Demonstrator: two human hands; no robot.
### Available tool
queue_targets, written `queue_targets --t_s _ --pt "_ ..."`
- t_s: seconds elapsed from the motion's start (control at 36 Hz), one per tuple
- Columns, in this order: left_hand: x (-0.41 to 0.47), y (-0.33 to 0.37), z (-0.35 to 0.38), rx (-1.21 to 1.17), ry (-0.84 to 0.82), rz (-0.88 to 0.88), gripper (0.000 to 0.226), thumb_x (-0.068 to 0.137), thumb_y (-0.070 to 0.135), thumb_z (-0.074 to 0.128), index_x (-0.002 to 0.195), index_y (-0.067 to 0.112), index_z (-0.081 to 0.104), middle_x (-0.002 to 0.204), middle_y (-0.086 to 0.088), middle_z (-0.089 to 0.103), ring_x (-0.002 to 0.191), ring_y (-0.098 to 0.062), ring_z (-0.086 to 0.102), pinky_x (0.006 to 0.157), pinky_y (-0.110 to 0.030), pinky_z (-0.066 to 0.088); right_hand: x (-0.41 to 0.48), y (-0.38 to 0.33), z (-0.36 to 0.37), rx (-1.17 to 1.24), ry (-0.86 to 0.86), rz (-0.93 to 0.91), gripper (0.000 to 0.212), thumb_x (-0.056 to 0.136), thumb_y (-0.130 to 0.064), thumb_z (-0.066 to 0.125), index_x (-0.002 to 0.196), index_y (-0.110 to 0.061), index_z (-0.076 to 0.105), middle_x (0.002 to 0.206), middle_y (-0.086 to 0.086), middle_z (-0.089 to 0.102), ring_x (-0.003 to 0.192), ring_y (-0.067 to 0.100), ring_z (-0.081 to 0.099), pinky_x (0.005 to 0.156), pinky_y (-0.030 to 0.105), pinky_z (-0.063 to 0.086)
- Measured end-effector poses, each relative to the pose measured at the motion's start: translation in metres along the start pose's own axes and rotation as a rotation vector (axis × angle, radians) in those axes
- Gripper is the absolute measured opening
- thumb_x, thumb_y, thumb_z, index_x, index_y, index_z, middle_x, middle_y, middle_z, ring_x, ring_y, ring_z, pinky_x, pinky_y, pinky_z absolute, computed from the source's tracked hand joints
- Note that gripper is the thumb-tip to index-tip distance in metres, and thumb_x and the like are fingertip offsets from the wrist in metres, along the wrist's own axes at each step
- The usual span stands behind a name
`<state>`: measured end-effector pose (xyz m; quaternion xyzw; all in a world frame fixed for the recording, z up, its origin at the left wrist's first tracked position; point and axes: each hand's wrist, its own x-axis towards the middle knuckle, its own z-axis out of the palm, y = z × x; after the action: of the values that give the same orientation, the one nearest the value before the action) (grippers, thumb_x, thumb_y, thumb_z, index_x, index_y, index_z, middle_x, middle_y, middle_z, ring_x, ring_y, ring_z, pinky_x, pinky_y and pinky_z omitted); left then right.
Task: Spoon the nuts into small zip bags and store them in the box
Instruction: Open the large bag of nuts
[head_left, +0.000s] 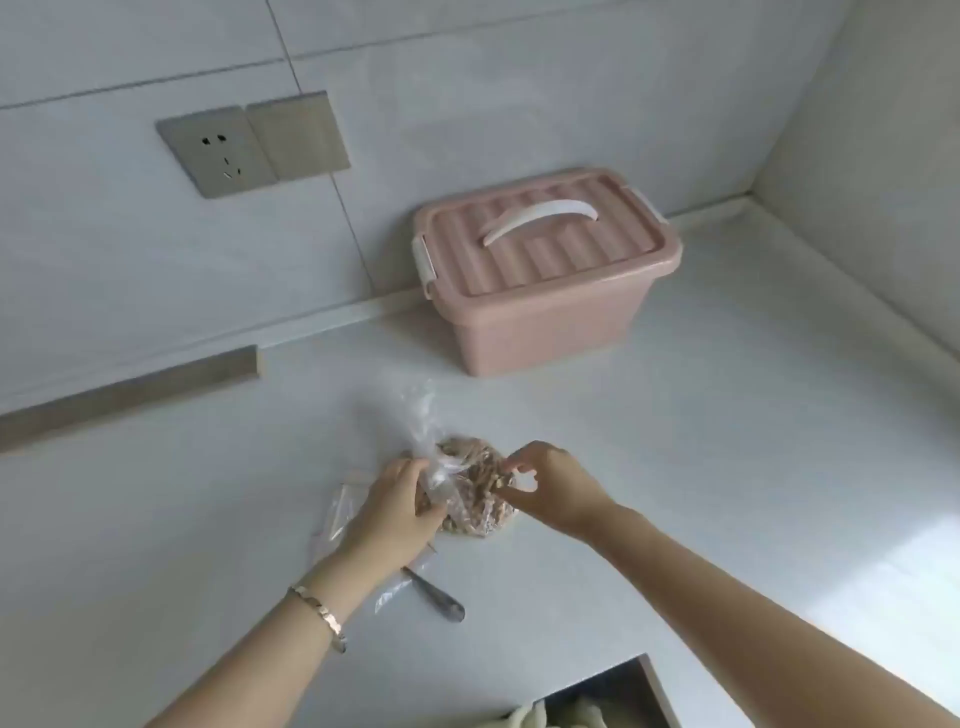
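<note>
A clear plastic bag of brown nuts (478, 493) lies on the white counter (675, 467). My left hand (395, 512) grips the bag's twisted clear neck, which sticks up toward the back. My right hand (545, 486) pinches the plastic on the bag's right side. Small empty zip bags (340, 512) lie flat under my left wrist. A metal spoon (439, 597) rests on the counter just in front of that wrist, partly hidden by it. The pink box (545, 270) with a white handle stands shut at the back, against the wall.
A wall socket and switch plate (249, 148) sit on the tiled wall at the left. A side wall closes the counter on the right. A sink opening (597, 696) with pale cloth in it cuts into the counter's front edge.
</note>
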<state>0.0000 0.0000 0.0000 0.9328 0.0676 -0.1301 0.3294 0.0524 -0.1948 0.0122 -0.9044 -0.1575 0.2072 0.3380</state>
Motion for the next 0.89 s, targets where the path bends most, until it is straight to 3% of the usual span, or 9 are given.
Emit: queue_targets --t_s 0.11,0.22,0.33,0.5,0.56,0.61,0.67,0.75,0.89 --pt "0.005 -0.005 0.0 -0.104 0.093 -0.141 0.033 0.084 0.025 0.061 0.115 0.019 0.052 0.119 0.003 0.046 0.114 -0.015 0.045 0.09 -0.026 0.038 0.03 -0.026 0.047 -0.07 -0.029 0.004 0.059 0.082 -0.034 0.064 0.134 -0.016 0.043 0.136 0.003 0.042 0.129 0.02 0.035 0.104 0.029 0.032" --pt "0.012 -0.011 0.001 -0.259 -0.053 -0.283 0.018 0.07 0.037 0.05 0.088 0.035 0.045 0.085 0.025 0.046 0.093 -0.011 0.048 0.093 -0.031 0.038 0.054 -0.043 0.081 -0.133 -0.048 0.069 0.076 0.086 -0.023 0.057 0.146 -0.016 0.012 0.149 0.004 0.023 0.138 0.029 0.015 0.114 0.041 0.016" --pt "0.015 -0.014 0.0 -0.396 -0.034 -0.27 0.021 0.081 0.031 0.056 0.097 0.033 0.043 0.097 0.026 0.048 0.101 -0.005 0.047 0.088 -0.023 0.033 0.066 -0.04 0.092 -0.13 0.018 0.127 0.057 0.087 -0.016 0.056 0.138 -0.014 0.03 0.136 0.008 0.045 0.129 0.026 0.035 0.106 0.034 0.026" --pt "0.028 -0.018 0.0 -0.447 -0.101 -0.161 0.053 0.08 0.021 0.063 0.127 0.025 0.039 0.123 0.012 0.043 0.117 -0.002 0.042 0.097 -0.022 0.034 0.053 -0.019 0.06 0.375 0.129 0.175 0.034 0.082 -0.013 0.067 0.115 -0.012 0.059 0.102 0.001 0.063 0.095 0.014 0.057 0.089 0.026 0.046" --pt "0.033 -0.01 0.003 -0.362 -0.18 -0.052 0.042 0.075 0.024 0.063 0.115 0.021 0.048 0.112 0.005 0.046 0.11 -0.005 0.044 0.095 -0.023 0.038 0.045 -0.013 0.041 0.501 0.131 0.13 0.012 0.078 -0.006 0.069 0.084 -0.015 0.063 0.08 -0.003 0.062 0.078 0.012 0.058 0.079 0.025 0.048" --pt "0.037 0.003 0.008 -0.215 -0.16 0.067 0.021 0.078 0.028 0.064 0.086 0.012 0.053 0.084 0.001 0.047 0.081 0.0 0.044 0.073 -0.023 0.039 0.038 -0.008 0.023 0.59 0.108 0.128 0.016 0.077 0.002 0.065 0.066 -0.006 0.057 0.067 0.002 0.056 0.065 0.011 0.054 0.067 0.021 0.046" --pt "0.043 0.011 0.016 -0.187 -0.087 0.16 0.033 0.075 0.043 0.059 0.063 0.015 0.047 0.06 0.003 0.041 0.059 -0.002 0.04 0.056 -0.021 0.031 0.032 -0.002 0.008 0.642 0.115 0.143 0.013 0.078 0.006 0.061 0.067 0.01 0.054 0.065 0.012 0.05 0.061 0.011 0.047 0.06 0.02 0.04" --pt "0.048 0.028 0.025 -0.321 -0.021 0.175 0.032 0.079 0.044 0.061 0.063 0.016 0.062 0.056 -0.002 0.057 0.056 -0.004 0.045 0.057 -0.028 0.039 0.022 0.012 -0.007 0.747 0.199 0.156 0.019 0.076 -0.003 0.06 0.074 0.015 0.053 0.067 0.022 0.052 0.068 0.019 0.047 0.067 0.032 0.041" --pt "0.047 0.07 0.045 -0.45 -0.061 0.089 0.033 0.086 0.02 0.063 0.057 0.007 0.058 0.046 0.008 0.044 0.049 -0.007 0.039 0.055 -0.024 0.033 0.0 0.037 -0.014 0.706 0.406 0.362 0.014 0.085 -0.003 0.056 0.073 -0.009 0.056 0.06 -0.006 0.052 0.054 0.006 0.045 0.057 0.017 0.037"
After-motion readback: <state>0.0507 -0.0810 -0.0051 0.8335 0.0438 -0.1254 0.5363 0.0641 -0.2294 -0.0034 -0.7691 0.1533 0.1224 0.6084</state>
